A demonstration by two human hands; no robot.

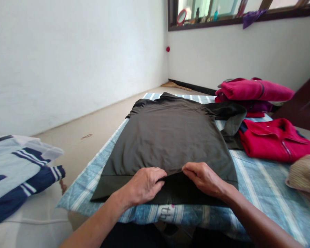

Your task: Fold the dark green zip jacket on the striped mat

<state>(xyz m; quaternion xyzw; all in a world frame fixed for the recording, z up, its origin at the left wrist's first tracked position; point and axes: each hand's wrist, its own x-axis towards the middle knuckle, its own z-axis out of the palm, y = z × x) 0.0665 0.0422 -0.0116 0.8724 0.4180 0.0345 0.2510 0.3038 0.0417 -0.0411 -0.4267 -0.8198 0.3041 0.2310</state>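
Observation:
A dark olive jacket lies spread out, its collar at the far end and its hem towards me. At the middle of the hem, my left hand pinches the edge between thumb and fingers. A short way to the right, my right hand grips the same edge. Between the two hands the hem is lifted a little, with the dark inside showing below it. One sleeve stretches out to the right and bends back towards me. The other sleeve is bunched near the left shoulder.
Beneath the jacket is a blue striped cloth. To the right lie a red zip garment, a pile of folded pink clothes and a beige item. White and navy clothes lie at left. White walls and a windowsill stand behind.

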